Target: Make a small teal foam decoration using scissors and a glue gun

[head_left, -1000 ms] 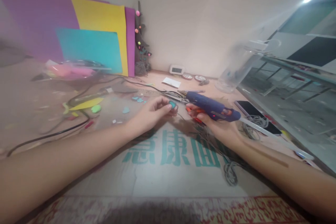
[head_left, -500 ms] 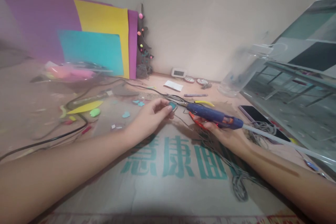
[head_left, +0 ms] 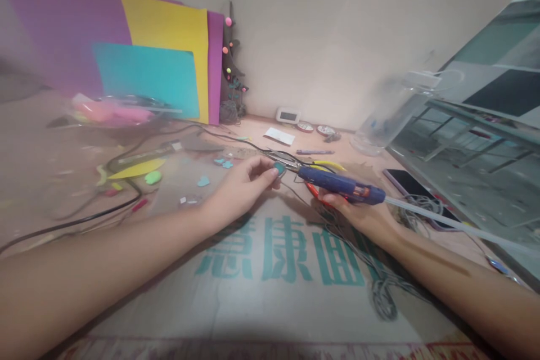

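Glue gun: your landmark; the blue glue gun (head_left: 340, 181) lies nearly level, tip toward your left hand (head_left: 253, 179), clear glue stick (head_left: 422, 212) out the back.
Just changed: over the last second the gun has dropped from a steeper slant, and the yellow handle (head_left: 327, 165) behind it has come into view. Little shift over the final half second.
Teal piece: the small teal piece (head_left: 279, 168) is just off the gun's tip; touching or not, you can't tell from here. Its face shows rounder than a second ago.
Left hand: thumb and fingers pinching the teal piece.
Right hand: your right hand (head_left: 343, 205) is wrapped round the gun's grip; trigger squeeze can't be told.
Thin wire: the wire (head_left: 295, 192) runs below the gun's tip; its join to the piece is unclear.
Teal cutouts: the heart-like cutout (head_left: 203, 181) and smaller cutouts (head_left: 223, 163) lie left of the gun, on the table.
Phone: the phone (head_left: 403, 181) sits right of the gun.
Meaning: by judgement, tip and piece are brought together and steadying.
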`<state>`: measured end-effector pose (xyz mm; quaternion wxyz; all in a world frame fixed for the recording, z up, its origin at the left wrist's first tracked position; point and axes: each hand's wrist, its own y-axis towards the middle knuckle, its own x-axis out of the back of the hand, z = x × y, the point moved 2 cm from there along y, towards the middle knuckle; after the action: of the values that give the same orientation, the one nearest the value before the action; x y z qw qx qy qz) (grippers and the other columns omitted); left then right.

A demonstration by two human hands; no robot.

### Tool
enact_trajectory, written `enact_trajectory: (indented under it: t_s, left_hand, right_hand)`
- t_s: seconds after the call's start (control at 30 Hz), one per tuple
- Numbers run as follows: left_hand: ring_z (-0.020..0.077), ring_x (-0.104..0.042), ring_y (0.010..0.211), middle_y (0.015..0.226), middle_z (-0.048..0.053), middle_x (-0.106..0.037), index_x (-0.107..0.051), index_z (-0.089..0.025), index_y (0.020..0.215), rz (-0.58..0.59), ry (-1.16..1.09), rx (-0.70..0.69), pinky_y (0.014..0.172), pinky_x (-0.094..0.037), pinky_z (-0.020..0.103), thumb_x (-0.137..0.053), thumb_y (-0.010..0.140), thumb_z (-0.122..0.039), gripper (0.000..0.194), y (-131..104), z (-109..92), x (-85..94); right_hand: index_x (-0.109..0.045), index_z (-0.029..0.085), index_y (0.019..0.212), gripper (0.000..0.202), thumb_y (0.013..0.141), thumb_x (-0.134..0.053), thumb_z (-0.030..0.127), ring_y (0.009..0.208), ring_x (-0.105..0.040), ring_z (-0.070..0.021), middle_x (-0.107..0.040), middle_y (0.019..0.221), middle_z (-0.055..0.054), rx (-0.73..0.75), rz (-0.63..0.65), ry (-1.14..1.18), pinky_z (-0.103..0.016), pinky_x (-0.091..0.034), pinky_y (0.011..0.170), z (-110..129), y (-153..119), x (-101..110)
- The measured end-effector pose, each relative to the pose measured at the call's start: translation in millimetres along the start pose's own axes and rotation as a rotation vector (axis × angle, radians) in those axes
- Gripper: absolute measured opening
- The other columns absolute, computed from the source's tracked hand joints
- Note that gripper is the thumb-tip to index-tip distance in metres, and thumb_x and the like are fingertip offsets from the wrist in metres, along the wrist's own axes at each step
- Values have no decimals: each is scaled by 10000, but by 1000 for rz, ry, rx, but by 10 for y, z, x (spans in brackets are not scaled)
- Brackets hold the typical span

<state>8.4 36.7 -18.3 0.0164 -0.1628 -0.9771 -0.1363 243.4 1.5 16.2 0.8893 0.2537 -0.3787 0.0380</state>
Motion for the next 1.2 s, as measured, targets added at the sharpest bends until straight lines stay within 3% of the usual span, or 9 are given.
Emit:
enact_trajectory:
  t_s: [0.5, 0.7, 0.93, 1.2]
  left_hand:
    - [157, -642, 785, 817, 26, -672, -579, -163, 866, -11, -25, 36, 758, -496, 299, -616, 874, -375, 215, 16, -51, -10]
    - [152, -642, 788, 813, 19, -667, -576, -166, 857, -8, -20, 27, 765, -500, 301, -610, 883, -369, 208, 9, -58, -16]
    - [142, -641, 777, 810, 16, -669, -578, -164, 857, -5, -25, 24, 759, -500, 293, -612, 885, -362, 203, 12, -45, -8]
    - [130, -630, 771, 803, 3, -655, -571, -167, 864, -9, -59, 46, 747, -496, 278, -616, 887, -372, 211, 1, -50, -18]
  right_hand:
    - [-608, 249, 788, 119, 811, -693, 329, 698, -628, -197, -669, 754, -10, 3, -20, -23, -339, -538, 637, 33, 12, -8]
    - [-624, 245, 770, 105, 807, -686, 321, 773, -650, -229, -687, 771, -26, -37, -21, -24, -368, -554, 695, 12, 2, -20]
    - [-656, 256, 906, 132, 797, -693, 322, 857, -662, -252, -712, 883, -40, -56, -28, -65, -390, -562, 770, -6, 10, -23]
    - [-648, 252, 934, 151, 802, -688, 314, 814, -667, -242, -693, 797, -27, -43, -23, -49, -369, -565, 719, 8, 3, -25]
